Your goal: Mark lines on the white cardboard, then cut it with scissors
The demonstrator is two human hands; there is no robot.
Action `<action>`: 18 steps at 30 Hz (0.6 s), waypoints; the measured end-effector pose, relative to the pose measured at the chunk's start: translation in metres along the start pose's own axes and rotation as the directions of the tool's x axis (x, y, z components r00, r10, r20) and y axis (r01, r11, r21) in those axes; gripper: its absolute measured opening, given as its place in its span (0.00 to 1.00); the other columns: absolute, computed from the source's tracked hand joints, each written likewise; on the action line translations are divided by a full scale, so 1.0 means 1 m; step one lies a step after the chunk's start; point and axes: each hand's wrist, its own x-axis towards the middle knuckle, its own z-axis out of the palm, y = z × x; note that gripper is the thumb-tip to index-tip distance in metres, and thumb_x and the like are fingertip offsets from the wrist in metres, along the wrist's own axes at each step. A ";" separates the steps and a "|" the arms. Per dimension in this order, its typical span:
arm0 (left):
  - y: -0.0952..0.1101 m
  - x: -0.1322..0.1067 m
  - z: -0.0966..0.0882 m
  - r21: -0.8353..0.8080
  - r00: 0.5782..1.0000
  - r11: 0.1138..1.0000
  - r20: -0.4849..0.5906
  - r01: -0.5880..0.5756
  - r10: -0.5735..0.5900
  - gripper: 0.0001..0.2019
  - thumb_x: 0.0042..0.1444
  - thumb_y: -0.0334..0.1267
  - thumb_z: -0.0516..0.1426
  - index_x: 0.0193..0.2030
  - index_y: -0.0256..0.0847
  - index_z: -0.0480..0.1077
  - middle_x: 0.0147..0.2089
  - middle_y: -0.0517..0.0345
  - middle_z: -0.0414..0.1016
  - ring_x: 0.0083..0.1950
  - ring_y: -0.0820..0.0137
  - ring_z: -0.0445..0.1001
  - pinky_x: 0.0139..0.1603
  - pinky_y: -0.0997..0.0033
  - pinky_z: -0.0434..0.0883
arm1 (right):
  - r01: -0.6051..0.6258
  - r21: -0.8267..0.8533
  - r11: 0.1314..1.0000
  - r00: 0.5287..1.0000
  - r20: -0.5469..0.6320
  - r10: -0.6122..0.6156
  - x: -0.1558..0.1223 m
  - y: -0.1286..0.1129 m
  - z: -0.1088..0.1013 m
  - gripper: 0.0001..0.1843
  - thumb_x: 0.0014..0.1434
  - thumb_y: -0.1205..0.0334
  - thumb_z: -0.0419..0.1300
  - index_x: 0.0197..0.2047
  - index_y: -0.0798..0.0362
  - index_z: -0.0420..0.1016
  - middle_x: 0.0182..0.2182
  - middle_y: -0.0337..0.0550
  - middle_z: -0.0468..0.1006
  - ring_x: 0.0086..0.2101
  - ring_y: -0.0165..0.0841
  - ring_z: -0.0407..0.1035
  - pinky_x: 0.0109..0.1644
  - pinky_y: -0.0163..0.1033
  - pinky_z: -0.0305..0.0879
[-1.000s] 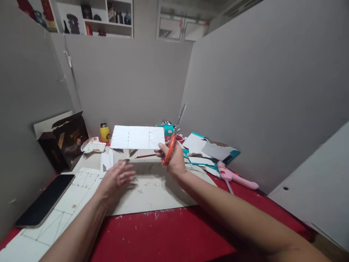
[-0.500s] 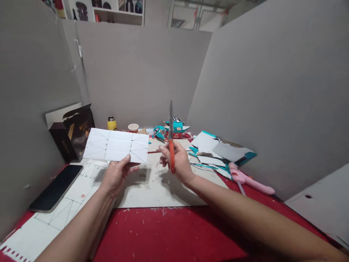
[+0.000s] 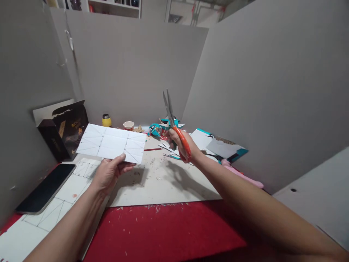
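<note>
My left hand (image 3: 113,171) pinches the lower edge of a white card (image 3: 113,142), thumb on top and fingers beneath. Ruled pencil or pen lines divide the card, with slanting lines near both ends. To the right, my right hand (image 3: 181,142) grips orange-handled scissors (image 3: 184,142). Their blades point up and are slightly parted, away from the card. Part of the fingers is hidden behind the handles. Both hands are raised above a white board (image 3: 152,189) strewn with small scraps.
A phone (image 3: 46,187) lies on a sheet with drawn lines (image 3: 64,198) at left. Behind stand a dark box (image 3: 65,133), a yellow bottle (image 3: 106,120) and a paper cup (image 3: 128,126). Cardboard offcuts (image 3: 226,147) and a pink glue gun (image 3: 242,174) lie right. Grey panels (image 3: 131,69) enclose the table.
The scissors have turned from edge-on, and their blades now show apart. My right hand has shifted slightly up and right. The card stays in my left hand as the view shifts a little.
</note>
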 end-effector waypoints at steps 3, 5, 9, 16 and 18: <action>0.000 0.000 -0.001 0.007 1.000 1.000 0.000 0.005 -0.005 0.09 0.43 0.32 0.70 0.32 0.29 0.81 0.35 0.44 0.83 0.33 0.65 0.82 0.34 0.74 0.79 | 0.050 -0.182 0.982 0.996 -0.070 -0.063 0.021 -0.013 -0.024 0.28 0.51 0.36 0.64 0.22 0.51 0.60 0.20 0.33 0.61 0.24 0.28 0.58 0.28 0.36 0.53; 0.000 0.001 -0.001 0.012 1.000 1.000 0.007 0.013 -0.013 0.10 0.42 0.32 0.70 0.32 0.29 0.81 0.35 0.45 0.83 0.34 0.65 0.82 0.35 0.74 0.79 | 0.076 -0.282 0.956 0.988 -0.110 -0.111 0.043 -0.030 -0.043 0.27 0.49 0.40 0.67 0.21 0.52 0.61 0.20 0.32 0.62 0.25 0.28 0.58 0.29 0.36 0.51; -0.001 0.002 -0.002 0.025 0.999 0.999 0.018 0.026 -0.026 0.10 0.42 0.32 0.70 0.33 0.31 0.81 0.38 0.44 0.83 0.35 0.64 0.82 0.36 0.73 0.80 | 0.159 -0.596 0.787 0.918 -0.203 -0.340 0.084 -0.079 -0.081 0.22 0.60 0.45 0.57 0.27 0.57 0.67 0.24 0.31 0.66 0.29 0.23 0.62 0.34 0.35 0.52; 0.005 -0.003 0.000 0.012 1.000 1.000 0.017 -0.007 0.007 0.11 0.43 0.32 0.70 0.35 0.32 0.81 0.42 0.44 0.83 0.38 0.64 0.82 0.37 0.73 0.79 | 0.107 -0.188 0.976 0.918 -0.359 -0.170 0.081 -0.115 -0.087 0.18 0.60 0.51 0.63 0.24 0.52 0.66 0.22 0.33 0.66 0.26 0.23 0.64 0.28 0.29 0.55; 0.010 -0.006 0.001 0.004 0.999 0.999 0.019 -0.032 0.032 0.11 0.44 0.33 0.69 0.35 0.32 0.81 0.41 0.44 0.83 0.38 0.64 0.82 0.37 0.73 0.79 | 0.003 -0.021 1.000 0.971 -0.240 -0.008 0.053 -0.100 -0.068 0.23 0.65 0.51 0.57 0.22 0.55 0.69 0.16 0.34 0.66 0.19 0.22 0.62 0.24 0.30 0.54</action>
